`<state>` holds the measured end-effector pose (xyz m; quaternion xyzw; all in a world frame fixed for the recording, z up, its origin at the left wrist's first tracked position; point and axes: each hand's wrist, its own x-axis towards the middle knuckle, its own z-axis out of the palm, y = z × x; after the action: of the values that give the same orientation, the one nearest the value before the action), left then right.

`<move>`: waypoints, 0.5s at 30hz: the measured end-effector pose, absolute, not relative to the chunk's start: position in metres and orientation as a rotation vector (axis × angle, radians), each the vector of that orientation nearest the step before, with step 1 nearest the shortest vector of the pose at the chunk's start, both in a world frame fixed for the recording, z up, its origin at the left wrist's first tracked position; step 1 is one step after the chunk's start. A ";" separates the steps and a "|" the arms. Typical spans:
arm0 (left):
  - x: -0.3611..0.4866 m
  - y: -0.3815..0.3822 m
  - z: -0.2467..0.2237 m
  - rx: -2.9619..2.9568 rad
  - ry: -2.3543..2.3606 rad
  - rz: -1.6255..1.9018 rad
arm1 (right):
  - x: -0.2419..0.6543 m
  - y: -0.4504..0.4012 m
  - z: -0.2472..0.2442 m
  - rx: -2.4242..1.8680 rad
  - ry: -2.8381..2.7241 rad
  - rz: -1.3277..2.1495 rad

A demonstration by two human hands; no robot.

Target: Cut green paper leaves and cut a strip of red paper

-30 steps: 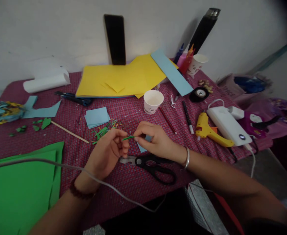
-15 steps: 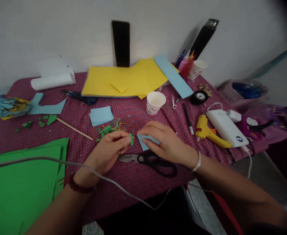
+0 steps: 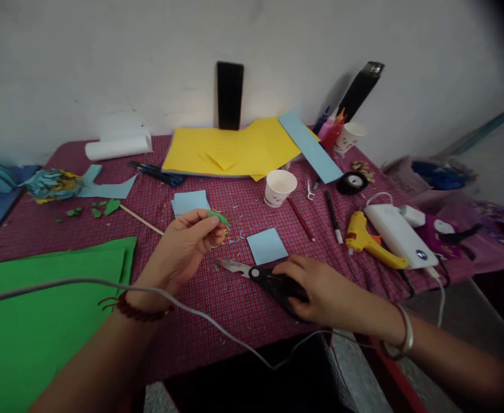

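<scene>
Between the thumb and fingers of my left hand [image 3: 192, 241] is pinched a small green paper piece [image 3: 218, 218]. My right hand [image 3: 321, 289] is closed around the black handles of the scissors [image 3: 255, 273], whose blades point left on the checked cloth. A light blue paper square [image 3: 267, 246] lies just beyond the scissors. Behind my left hand are more blue squares [image 3: 190, 201] and coloured paper scraps, partly hidden. Small green cut pieces [image 3: 112, 206] lie to the left beside a thin wooden stick [image 3: 140, 219].
Green sheets [image 3: 54, 310] cover the left front. A thin cable [image 3: 209, 325] hangs across the foreground. Beyond are yellow sheets [image 3: 230, 146], a paper cup [image 3: 280, 186] and a phone [image 3: 229, 94]. At right lie a yellow glue gun [image 3: 370, 244] and a white power bank [image 3: 400, 235].
My right hand has left the blue square, moved toward me and right, and taken hold of the scissors' handles. My left hand has risen slightly, still pinching the green piece. The view has shifted.
</scene>
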<state>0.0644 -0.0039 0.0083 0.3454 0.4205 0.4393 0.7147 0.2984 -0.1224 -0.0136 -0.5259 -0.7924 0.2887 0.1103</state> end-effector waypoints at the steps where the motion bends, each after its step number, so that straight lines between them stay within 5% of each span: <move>1: 0.063 -0.004 0.011 0.775 0.931 0.981 | 0.301 -0.121 -0.010 -1.538 -2.239 0.969; 6: 0.049 -0.006 0.014 0.824 0.940 1.011 | 0.320 -0.112 0.001 -1.449 -1.780 1.430; 15: 0.037 -0.009 -0.009 0.921 1.017 0.998 | 0.292 -0.070 -0.002 -1.159 -1.569 1.603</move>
<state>0.0372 -0.0086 -0.0088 0.4070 0.4498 0.4412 0.6613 0.2918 -0.0699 -0.0017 -0.4374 -0.5920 0.6050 0.3036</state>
